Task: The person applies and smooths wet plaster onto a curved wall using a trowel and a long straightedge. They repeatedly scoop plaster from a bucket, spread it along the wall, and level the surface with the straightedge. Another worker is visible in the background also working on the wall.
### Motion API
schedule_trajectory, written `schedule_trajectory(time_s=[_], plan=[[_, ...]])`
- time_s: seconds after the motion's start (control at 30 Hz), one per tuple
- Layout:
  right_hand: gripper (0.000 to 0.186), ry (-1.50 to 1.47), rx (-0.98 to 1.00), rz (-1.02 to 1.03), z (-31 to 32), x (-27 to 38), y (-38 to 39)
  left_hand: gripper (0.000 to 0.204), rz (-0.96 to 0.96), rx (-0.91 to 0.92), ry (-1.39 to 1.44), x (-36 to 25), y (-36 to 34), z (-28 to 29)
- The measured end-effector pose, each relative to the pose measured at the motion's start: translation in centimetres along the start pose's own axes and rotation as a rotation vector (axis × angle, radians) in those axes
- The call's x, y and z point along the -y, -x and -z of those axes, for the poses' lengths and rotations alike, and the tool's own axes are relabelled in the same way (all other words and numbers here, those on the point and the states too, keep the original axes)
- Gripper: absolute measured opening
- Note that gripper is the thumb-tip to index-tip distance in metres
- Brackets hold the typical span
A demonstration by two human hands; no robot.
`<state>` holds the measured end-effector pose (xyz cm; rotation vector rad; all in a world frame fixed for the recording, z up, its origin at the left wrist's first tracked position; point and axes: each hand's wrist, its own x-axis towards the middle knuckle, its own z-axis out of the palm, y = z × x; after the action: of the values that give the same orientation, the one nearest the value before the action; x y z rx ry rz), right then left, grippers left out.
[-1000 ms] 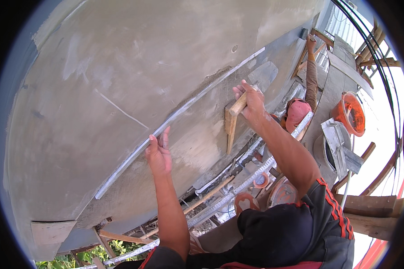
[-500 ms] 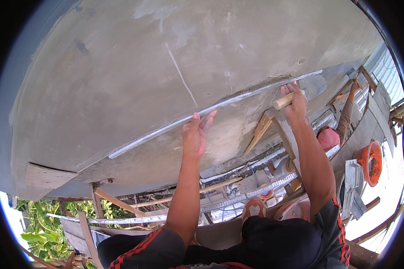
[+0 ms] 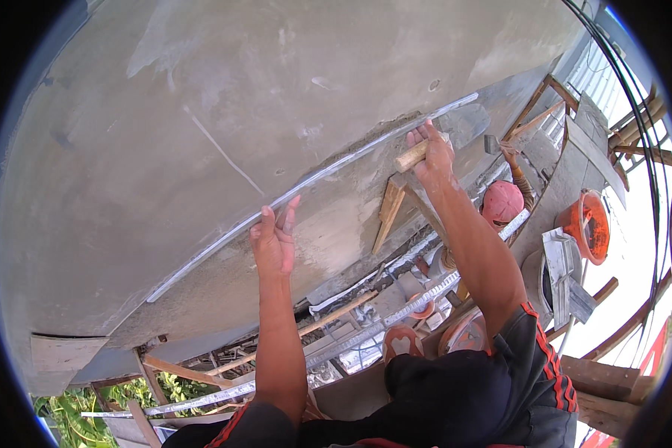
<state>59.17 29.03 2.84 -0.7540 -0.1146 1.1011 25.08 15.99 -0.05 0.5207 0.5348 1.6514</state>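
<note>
A long thin metal straightedge [image 3: 201, 258] lies slantwise against the grey plastered wall [image 3: 201, 67], its right end higher. My left hand [image 3: 275, 243] holds its lower edge near the middle, thumb and fingertips touching it, fingers somewhat apart. Farther right, my right hand [image 3: 434, 157] is closed round the wooden handle [image 3: 412, 157] of a trowel, with its fingertips up at the straightedge. The trowel's grey blade [image 3: 469, 119] lies close to the wall beyond that hand. Rough mortar [image 3: 366, 142] runs along the upper side of the straightedge.
Below right, a co-worker in a pink cap [image 3: 502, 201] raises a hand with a small grey tool [image 3: 492, 144]. An orange bucket [image 3: 586, 224] stands on the scaffold at right. Wooden braces [image 3: 387, 216] lean by the wall; black cables [image 3: 627, 75] hang at upper right.
The view has shifted, so the wall and my hands sit farther left in it. My hands keep their places on the straightedge and trowel. The co-worker's head and arm have moved; a tool now shows.
</note>
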Motion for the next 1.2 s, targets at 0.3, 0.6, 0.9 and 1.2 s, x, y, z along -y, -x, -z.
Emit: schedule_trajectory(time_s=[0.3, 0.6, 0.9, 1.2], plan=[[0.033, -0.024, -0.002, 0.017, 0.3, 0.7, -0.5, 0.039, 0.001, -0.059, 0.017, 0.1, 0.2, -1.8], [0.027, -0.020, -0.017, 0.006, -0.2, 1.0, -0.2, 0.030, -0.056, -0.008, 0.049, 0.2, 0.2, -1.4], [0.030, -0.011, -0.020, -0.017, 0.0, 1.4, -0.9, 0.022, -0.065, -0.021, 0.014, 0.2, 0.4, -1.9], [0.026, 0.009, -0.036, -0.036, -0.3, 1.6, -0.4, 0.021, -0.014, -0.036, -0.069, 0.0, 0.5, -1.2]])
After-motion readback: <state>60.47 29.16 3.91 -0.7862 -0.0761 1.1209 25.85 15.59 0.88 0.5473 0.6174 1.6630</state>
